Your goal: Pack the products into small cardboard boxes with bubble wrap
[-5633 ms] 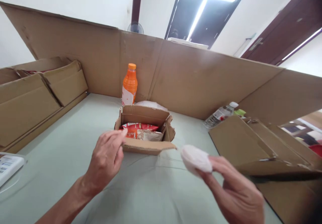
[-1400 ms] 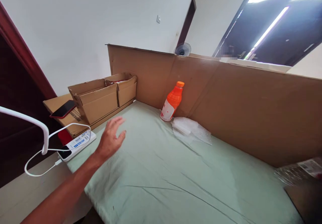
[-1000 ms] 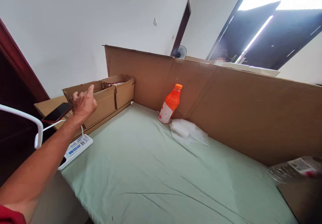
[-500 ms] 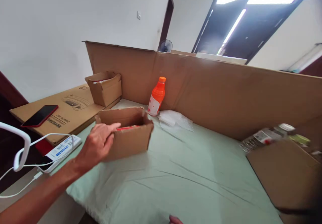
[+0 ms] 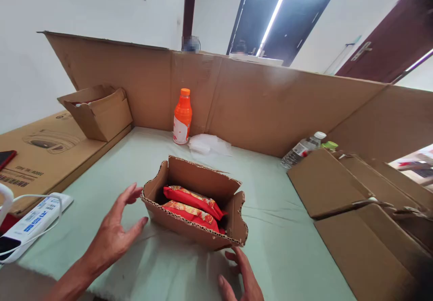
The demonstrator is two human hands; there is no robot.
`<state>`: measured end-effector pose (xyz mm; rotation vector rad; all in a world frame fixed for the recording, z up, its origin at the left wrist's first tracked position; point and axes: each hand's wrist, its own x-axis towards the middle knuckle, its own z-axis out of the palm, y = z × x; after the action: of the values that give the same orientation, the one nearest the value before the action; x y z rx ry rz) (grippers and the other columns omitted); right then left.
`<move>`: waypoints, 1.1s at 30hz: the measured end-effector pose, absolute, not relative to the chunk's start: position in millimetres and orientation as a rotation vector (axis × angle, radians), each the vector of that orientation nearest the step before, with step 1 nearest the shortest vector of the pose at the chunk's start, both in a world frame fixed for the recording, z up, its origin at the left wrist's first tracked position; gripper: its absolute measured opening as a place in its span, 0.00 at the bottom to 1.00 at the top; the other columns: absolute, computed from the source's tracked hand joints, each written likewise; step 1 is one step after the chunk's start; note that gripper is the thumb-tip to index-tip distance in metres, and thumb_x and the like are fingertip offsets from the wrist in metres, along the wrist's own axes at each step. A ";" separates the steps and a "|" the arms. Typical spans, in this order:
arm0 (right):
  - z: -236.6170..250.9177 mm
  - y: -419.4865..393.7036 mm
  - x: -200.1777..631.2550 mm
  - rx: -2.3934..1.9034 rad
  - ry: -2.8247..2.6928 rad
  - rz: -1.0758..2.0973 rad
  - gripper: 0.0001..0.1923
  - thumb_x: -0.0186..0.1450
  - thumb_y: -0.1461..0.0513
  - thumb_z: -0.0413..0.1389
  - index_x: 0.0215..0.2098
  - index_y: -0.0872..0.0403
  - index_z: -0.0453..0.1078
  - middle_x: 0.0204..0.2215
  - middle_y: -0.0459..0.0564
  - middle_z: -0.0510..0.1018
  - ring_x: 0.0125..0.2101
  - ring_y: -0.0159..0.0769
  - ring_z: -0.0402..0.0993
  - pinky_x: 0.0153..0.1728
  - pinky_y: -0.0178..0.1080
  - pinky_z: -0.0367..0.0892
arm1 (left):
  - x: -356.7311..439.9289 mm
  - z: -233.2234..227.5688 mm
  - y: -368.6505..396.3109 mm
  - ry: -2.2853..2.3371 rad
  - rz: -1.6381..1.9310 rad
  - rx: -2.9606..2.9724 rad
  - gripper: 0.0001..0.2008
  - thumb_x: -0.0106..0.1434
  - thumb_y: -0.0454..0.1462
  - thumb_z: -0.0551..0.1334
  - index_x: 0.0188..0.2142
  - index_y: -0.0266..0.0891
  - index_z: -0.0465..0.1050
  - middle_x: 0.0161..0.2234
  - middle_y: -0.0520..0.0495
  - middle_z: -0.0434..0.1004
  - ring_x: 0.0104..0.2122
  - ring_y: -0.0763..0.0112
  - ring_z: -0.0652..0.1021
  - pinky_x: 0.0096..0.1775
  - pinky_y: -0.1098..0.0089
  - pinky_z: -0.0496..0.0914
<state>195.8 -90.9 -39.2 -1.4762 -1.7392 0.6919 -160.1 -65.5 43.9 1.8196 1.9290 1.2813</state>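
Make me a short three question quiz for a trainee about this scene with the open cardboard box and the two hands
1. True or false: the open cardboard box holds red snack packets.
2. Which stands upright against the cardboard wall? A) the orange bottle B) the clear water bottle C) the power strip
3. Fill in: the left hand is spread open beside the box's ____ end, seen from the camera.

Key
1. True; two red packets lie inside.
2. A; the clear bottle lies tilted on the flat cardboard at the right.
3. Left; the right hand lies open at the box's near right corner, holding nothing.
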 end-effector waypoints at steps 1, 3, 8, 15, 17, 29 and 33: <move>-33.7 -86.5 196.4 -1.481 -1.788 0.705 0.29 0.63 0.52 0.59 0.62 0.44 0.65 0.50 0.52 0.80 0.44 0.49 0.81 0.43 0.44 0.78 | -157.7 32.5 -62.7 1.889 1.200 1.749 0.34 0.63 0.44 0.62 0.67 0.45 0.54 0.57 0.40 0.73 0.53 0.55 0.77 0.53 0.55 0.74; -22.0 -76.6 194.8 -1.499 -1.866 0.731 0.27 0.63 0.52 0.60 0.60 0.45 0.67 0.48 0.51 0.81 0.40 0.47 0.81 0.38 0.43 0.78 | -149.5 13.4 -56.7 1.769 1.105 1.653 0.31 0.61 0.44 0.62 0.63 0.42 0.60 0.57 0.38 0.73 0.55 0.52 0.76 0.54 0.54 0.73; 3.0 -35.0 173.3 -1.457 -1.951 0.799 0.23 0.64 0.55 0.56 0.57 0.49 0.68 0.46 0.52 0.80 0.37 0.42 0.78 0.33 0.40 0.75 | -136.6 -7.3 -33.7 1.678 1.211 1.406 0.28 0.58 0.45 0.64 0.57 0.41 0.63 0.54 0.38 0.76 0.56 0.49 0.75 0.54 0.53 0.73; 7.4 57.0 140.8 -1.335 -2.011 0.921 0.36 0.59 0.64 0.54 0.66 0.54 0.58 0.51 0.55 0.78 0.36 0.39 0.76 0.35 0.40 0.74 | -146.9 -17.4 20.6 1.858 1.424 1.138 0.38 0.55 0.49 0.67 0.61 0.41 0.57 0.55 0.38 0.71 0.53 0.51 0.76 0.54 0.50 0.71; 5.0 83.0 147.1 -1.304 -2.077 0.834 0.29 0.61 0.65 0.52 0.61 0.52 0.66 0.52 0.53 0.78 0.41 0.39 0.77 0.37 0.39 0.74 | -149.4 -28.4 27.5 1.880 1.430 1.098 0.39 0.55 0.50 0.67 0.62 0.41 0.56 0.57 0.37 0.69 0.55 0.50 0.74 0.56 0.51 0.70; 1.4 274.3 160.5 -1.580 -2.413 0.045 0.20 0.65 0.67 0.52 0.53 0.51 0.75 0.64 0.56 0.68 0.65 0.48 0.59 0.57 0.50 0.60 | -157.4 -70.1 29.0 1.847 1.446 1.003 0.37 0.51 0.52 0.69 0.56 0.43 0.62 0.47 0.42 0.75 0.49 0.49 0.77 0.52 0.48 0.71; 18.8 278.1 159.8 -1.636 -2.378 -0.122 0.22 0.69 0.68 0.47 0.59 0.56 0.70 0.61 0.60 0.71 0.61 0.48 0.63 0.56 0.48 0.58 | -160.9 -70.9 30.2 1.863 1.440 1.001 0.37 0.47 0.52 0.71 0.53 0.42 0.63 0.45 0.43 0.76 0.46 0.49 0.78 0.49 0.51 0.73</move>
<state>159.8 278.1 18.8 -1.6364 -2.3779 -0.1221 -160.9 30.2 -70.9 1.0011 1.8633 1.4403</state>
